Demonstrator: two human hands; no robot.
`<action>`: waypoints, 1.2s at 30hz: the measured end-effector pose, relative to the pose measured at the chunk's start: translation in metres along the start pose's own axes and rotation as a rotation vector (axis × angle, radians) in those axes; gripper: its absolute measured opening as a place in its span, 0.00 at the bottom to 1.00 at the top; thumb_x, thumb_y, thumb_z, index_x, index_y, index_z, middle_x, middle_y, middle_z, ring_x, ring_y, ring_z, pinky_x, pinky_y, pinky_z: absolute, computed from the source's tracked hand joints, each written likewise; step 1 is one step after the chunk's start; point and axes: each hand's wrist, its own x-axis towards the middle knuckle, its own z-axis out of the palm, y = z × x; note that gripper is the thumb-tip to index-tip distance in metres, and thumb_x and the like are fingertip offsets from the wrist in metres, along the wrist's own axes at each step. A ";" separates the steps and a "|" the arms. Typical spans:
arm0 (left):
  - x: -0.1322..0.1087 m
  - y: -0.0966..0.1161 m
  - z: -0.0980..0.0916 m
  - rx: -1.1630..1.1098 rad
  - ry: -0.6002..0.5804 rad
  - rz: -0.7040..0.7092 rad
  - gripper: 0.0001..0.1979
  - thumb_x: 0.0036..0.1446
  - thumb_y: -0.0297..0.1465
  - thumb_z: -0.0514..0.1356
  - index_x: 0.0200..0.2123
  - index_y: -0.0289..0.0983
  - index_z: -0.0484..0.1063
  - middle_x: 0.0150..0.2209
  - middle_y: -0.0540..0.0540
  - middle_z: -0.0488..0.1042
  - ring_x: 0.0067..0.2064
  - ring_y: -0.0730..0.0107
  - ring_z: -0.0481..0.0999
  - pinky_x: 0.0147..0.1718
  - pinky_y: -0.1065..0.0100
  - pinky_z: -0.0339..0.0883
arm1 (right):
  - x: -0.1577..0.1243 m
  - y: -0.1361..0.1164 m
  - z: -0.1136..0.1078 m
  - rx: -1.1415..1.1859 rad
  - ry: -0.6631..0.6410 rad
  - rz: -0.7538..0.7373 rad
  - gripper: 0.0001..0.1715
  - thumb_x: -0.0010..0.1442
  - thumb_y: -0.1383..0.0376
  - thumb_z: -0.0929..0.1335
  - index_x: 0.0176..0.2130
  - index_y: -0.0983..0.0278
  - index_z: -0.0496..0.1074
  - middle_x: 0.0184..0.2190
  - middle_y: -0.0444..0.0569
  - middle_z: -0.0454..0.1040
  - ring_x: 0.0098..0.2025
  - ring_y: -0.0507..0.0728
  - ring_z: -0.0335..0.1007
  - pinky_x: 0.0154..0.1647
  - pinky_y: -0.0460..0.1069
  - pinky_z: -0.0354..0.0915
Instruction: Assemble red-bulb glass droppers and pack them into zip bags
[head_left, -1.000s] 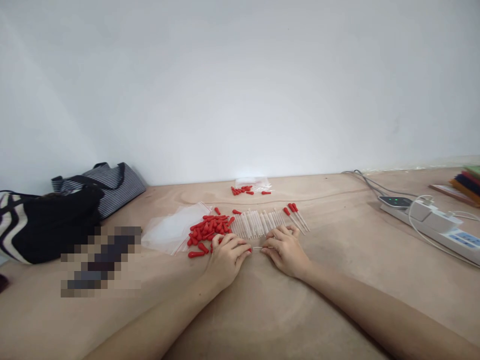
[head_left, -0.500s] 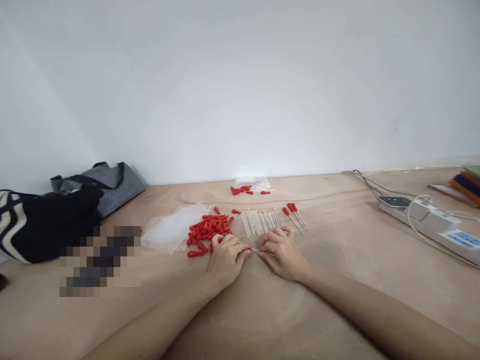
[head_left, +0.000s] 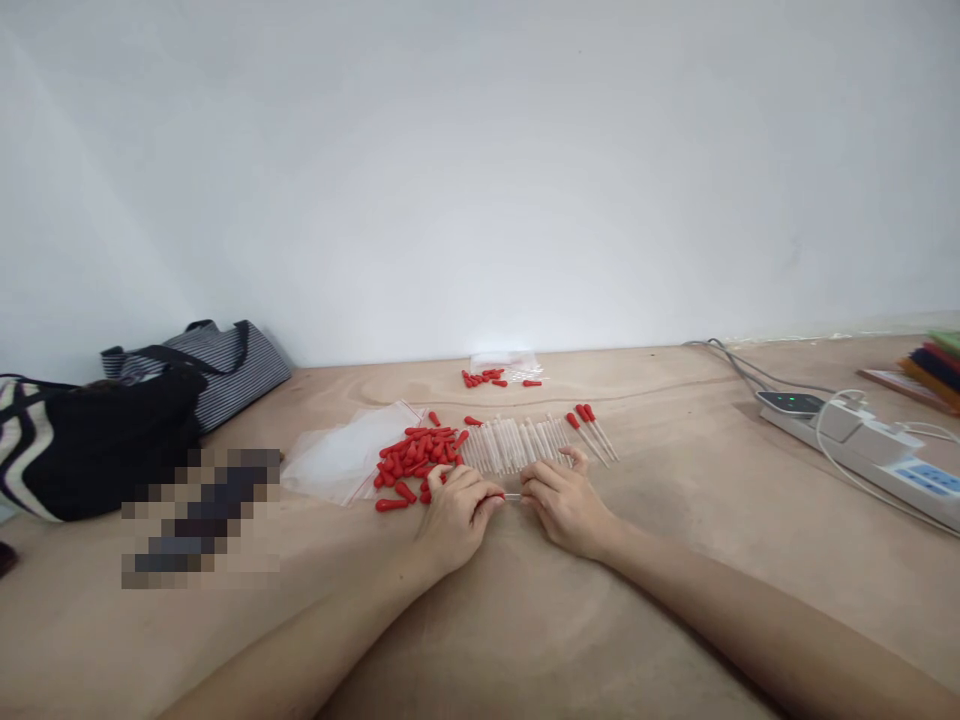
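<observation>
My left hand (head_left: 463, 508) pinches a red rubber dropper bulb, mostly hidden by the fingers. My right hand (head_left: 568, 505) grips a thin clear dropper tube (head_left: 513, 497), which spans the small gap between both hands. Its end meets the bulb at my left fingertips; how far it sits inside cannot be seen. Just beyond my left hand lies a heap of red bulbs (head_left: 414, 452). A row of clear dropper tubes (head_left: 510, 445) is laid side by side beyond both hands. Right of that row rest several droppers with red bulbs on them (head_left: 595, 430).
Clear plastic zip bags (head_left: 337, 455) lie left of the heap. Near the wall are more red bulbs (head_left: 484, 378) and a small bag (head_left: 502, 363). A power strip (head_left: 862, 445) with cables stands right; a striped bag (head_left: 244, 375) and a black bag (head_left: 112, 450) stand left.
My right hand has shifted slightly left and up, and the gap between the hands has narrowed. The tube now lies straighter in line with the bulb.
</observation>
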 end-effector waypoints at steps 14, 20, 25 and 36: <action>0.002 -0.001 -0.002 -0.082 -0.057 -0.031 0.06 0.54 0.28 0.55 0.28 0.40 0.71 0.27 0.52 0.71 0.35 0.69 0.68 0.45 0.56 0.44 | 0.001 0.005 0.000 0.012 -0.049 -0.042 0.10 0.59 0.72 0.58 0.32 0.66 0.66 0.33 0.44 0.71 0.30 0.48 0.64 0.48 0.54 0.40; 0.002 -0.002 -0.001 -0.066 -0.050 -0.019 0.05 0.53 0.28 0.56 0.28 0.40 0.71 0.27 0.52 0.71 0.36 0.69 0.68 0.46 0.55 0.42 | 0.001 0.000 -0.002 0.034 -0.094 0.023 0.10 0.57 0.72 0.58 0.32 0.65 0.66 0.34 0.44 0.71 0.32 0.49 0.65 0.47 0.54 0.40; 0.000 -0.002 -0.001 -0.056 -0.034 0.001 0.05 0.53 0.30 0.56 0.28 0.40 0.71 0.27 0.53 0.71 0.35 0.69 0.68 0.47 0.55 0.42 | 0.002 -0.002 -0.007 0.073 -0.167 0.096 0.09 0.57 0.71 0.59 0.31 0.65 0.67 0.35 0.45 0.70 0.34 0.50 0.64 0.46 0.54 0.40; -0.001 0.000 0.003 0.000 0.054 0.132 0.05 0.54 0.30 0.55 0.27 0.39 0.70 0.26 0.52 0.70 0.35 0.69 0.68 0.48 0.56 0.42 | 0.005 -0.009 -0.008 0.098 -0.213 0.123 0.09 0.57 0.72 0.60 0.29 0.65 0.67 0.34 0.45 0.69 0.33 0.49 0.64 0.44 0.52 0.43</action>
